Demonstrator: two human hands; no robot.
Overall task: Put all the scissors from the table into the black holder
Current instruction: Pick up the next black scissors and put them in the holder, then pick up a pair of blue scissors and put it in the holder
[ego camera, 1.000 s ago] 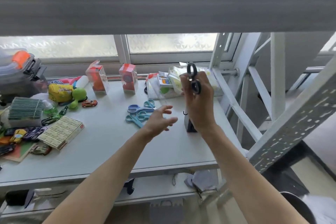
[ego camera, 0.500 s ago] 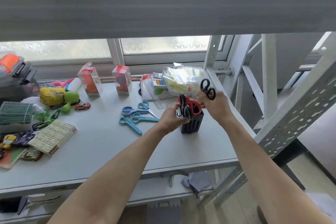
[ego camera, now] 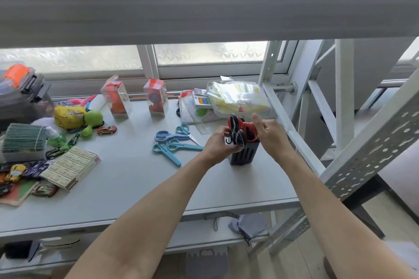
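The black holder (ego camera: 243, 157) stands upright on the grey table (ego camera: 136, 188) at the right. Red-handled scissors (ego camera: 249, 131) and black-handled scissors (ego camera: 239, 139) stick out of its top, handles up. My left hand (ego camera: 217, 145) grips the holder's upper left edge, next to the black handles. My right hand (ego camera: 271, 135) is against the holder's right side by the red handles, thumb raised, with nothing seen in it. Several blue scissors (ego camera: 173, 144) lie flat in a loose pile on the table, left of my left hand.
A clear plastic box (ego camera: 238, 99) of small packets sits right behind the holder. Two clear toy boxes (ego camera: 156, 99) stand at the back. Toy cars, a card box (ego camera: 70, 169) and soft toys crowd the left. A white slanted rack strut (ego camera: 292, 133) runs close on the right.
The black-handled scissors that my right hand held up have gone down into the holder. My right hand has let them go and dropped beside the holder. My left hand stays on the holder.
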